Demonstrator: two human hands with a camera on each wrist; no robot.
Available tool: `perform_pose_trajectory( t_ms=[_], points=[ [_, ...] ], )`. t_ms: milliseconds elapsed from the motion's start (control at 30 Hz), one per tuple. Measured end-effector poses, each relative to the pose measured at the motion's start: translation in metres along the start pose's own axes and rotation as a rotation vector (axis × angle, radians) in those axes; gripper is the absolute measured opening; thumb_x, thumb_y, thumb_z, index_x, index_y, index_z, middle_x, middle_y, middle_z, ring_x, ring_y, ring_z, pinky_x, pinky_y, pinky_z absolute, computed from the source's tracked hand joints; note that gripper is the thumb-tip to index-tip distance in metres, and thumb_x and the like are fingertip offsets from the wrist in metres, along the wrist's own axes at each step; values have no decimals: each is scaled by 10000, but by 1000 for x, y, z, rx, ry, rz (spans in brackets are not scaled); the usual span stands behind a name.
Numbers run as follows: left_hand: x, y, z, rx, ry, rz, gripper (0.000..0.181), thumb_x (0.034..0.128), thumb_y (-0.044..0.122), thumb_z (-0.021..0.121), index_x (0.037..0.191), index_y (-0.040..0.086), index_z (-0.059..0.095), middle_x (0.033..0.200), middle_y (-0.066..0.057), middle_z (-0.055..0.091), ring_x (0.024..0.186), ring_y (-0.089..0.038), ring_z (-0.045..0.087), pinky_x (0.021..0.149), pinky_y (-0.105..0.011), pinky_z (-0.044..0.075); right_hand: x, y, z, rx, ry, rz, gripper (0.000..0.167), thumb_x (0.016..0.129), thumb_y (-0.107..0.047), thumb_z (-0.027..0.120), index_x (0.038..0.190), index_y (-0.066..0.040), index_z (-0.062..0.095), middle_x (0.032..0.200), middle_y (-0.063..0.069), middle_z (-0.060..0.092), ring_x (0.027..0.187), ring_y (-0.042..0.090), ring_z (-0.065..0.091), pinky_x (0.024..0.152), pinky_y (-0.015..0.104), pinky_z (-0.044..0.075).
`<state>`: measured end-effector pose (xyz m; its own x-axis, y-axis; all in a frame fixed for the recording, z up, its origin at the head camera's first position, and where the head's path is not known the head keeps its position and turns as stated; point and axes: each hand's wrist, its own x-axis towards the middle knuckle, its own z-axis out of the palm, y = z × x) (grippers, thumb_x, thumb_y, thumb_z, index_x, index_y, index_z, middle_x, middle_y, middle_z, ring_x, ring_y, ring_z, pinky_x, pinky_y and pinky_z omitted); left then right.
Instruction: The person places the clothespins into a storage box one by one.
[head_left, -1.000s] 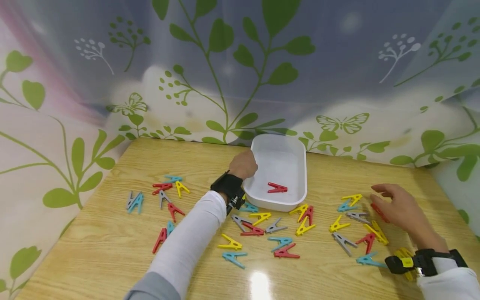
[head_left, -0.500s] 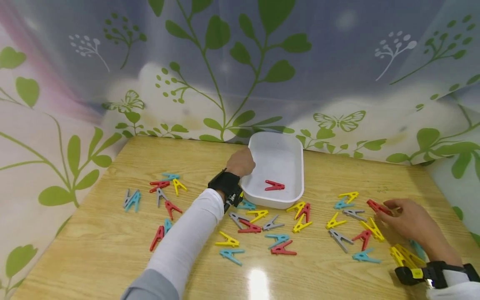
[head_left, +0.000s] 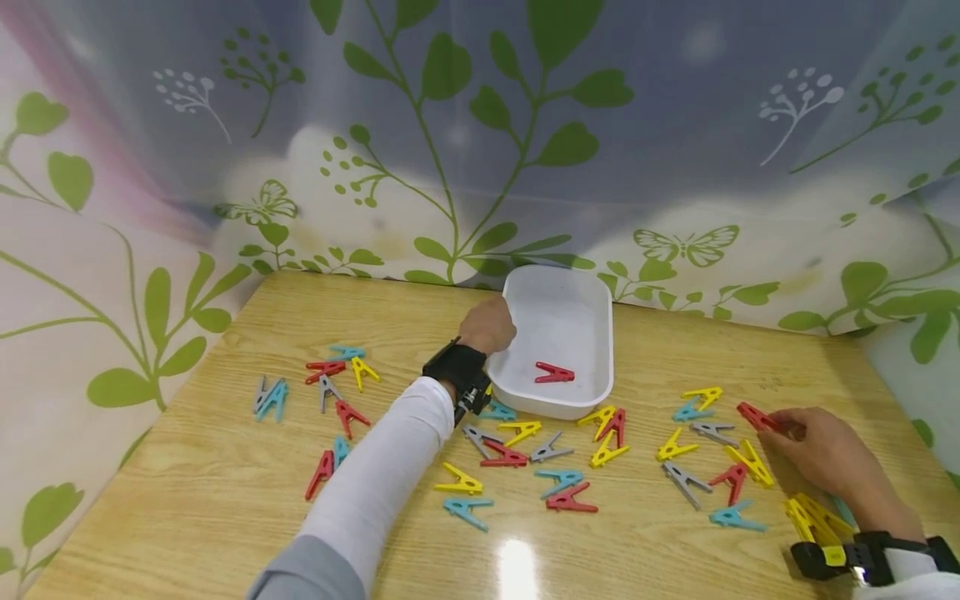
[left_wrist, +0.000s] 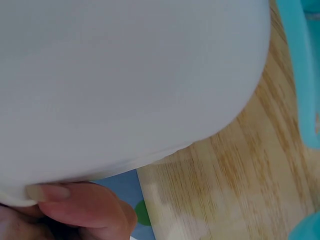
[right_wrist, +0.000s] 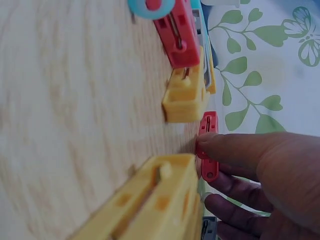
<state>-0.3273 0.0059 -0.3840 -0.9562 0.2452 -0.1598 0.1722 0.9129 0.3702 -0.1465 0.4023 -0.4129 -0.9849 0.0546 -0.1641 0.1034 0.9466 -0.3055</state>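
My left hand (head_left: 489,326) grips the left rim of a white plastic tub (head_left: 609,350). In the left wrist view, a fingertip (left_wrist: 52,192) bends at the edge of the tub (left_wrist: 125,75). One red clothespin (head_left: 553,372) lies inside the tub. Over on the right, my right hand (head_left: 825,450) pinches another red clothespin (head_left: 756,416) between thumb and fingers. The right wrist view has that clothespin (right_wrist: 208,167) under the thumb, with a yellow clothespin (right_wrist: 185,100) nearby.
Clothespins in red, yellow, blue and grey lie scattered on the wooden table (head_left: 600,558). A left group includes a grey one (head_left: 327,392); a yellow one (head_left: 459,480) lies in front of the tub. A patterned cloth (head_left: 675,183) hangs behind the table.
My right hand has lowered slightly toward me and now pinches a red clothespin, lifted from under its fingers. The left hand stays on the tub's rim.
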Motion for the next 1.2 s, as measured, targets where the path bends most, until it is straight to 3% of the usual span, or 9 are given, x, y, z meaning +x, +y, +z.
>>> perform_pose_trajectory(
  t_ms=[133, 267, 500, 733, 933, 1133, 1200],
  points=[
    [-1, 0, -2, 5, 5, -14, 233, 962, 129, 507, 1141, 12, 600, 1059, -138, 643, 841, -250, 616, 646, -331, 498, 2, -9, 1, 47, 25, 26, 632, 943, -447, 569, 1152, 149, 571, 1035, 318, 593, 918, 455, 554, 719, 567, 439],
    [-1, -1, -4, 11, 9, -17, 223, 965, 136, 505, 1130, 21, 601, 1062, -135, 644, 856, -254, 620, 663, -340, 505, 11, -37, -2, 140, 111, 10, 638, 959, -468, 527, 1208, 119, 555, 1112, 338, 558, 969, 474, 523, 717, 565, 432],
    [0, -2, -5, 11, 8, -33, 217, 958, 137, 510, 1111, 19, 610, 1031, -131, 650, 814, -248, 619, 633, -335, 499, 25, -116, -16, 255, 195, -236, 516, 939, -411, 596, 1219, 22, 605, 1188, 247, 572, 1087, 440, 498, 818, 615, 403],
    [0, -1, -5, 3, 16, -46, 228, 950, 141, 519, 1123, 20, 605, 1033, -135, 647, 837, -258, 625, 662, -352, 510, 39, -177, -8, 243, 127, -401, 418, 898, -355, 674, 1164, -33, 660, 1129, 137, 609, 1055, 329, 535, 881, 547, 427],
    [-2, 2, -2, 5, 6, -21, 210, 957, 134, 524, 1092, 6, 621, 982, -141, 647, 796, -260, 625, 633, -337, 498, 47, -200, 4, 183, 88, -444, 366, 874, -290, 714, 1134, -34, 684, 1095, 124, 621, 1034, 314, 545, 903, 511, 434],
    [-2, 0, 0, -14, 11, -11, 211, 956, 128, 521, 1093, 0, 619, 971, -144, 646, 761, -256, 611, 600, -329, 485, 48, -205, 14, 122, 82, -495, 394, 877, -284, 711, 1156, -8, 675, 1150, 162, 594, 1104, 356, 499, 949, 520, 398],
    [-1, 0, 1, -17, 12, -7, 212, 957, 123, 516, 1098, -1, 614, 979, -147, 643, 760, -259, 605, 597, -330, 480, 47, -204, 15, 145, 97, -496, 378, 891, -265, 696, 1165, -7, 668, 1162, 165, 589, 1115, 362, 494, 947, 525, 398]
  ],
)
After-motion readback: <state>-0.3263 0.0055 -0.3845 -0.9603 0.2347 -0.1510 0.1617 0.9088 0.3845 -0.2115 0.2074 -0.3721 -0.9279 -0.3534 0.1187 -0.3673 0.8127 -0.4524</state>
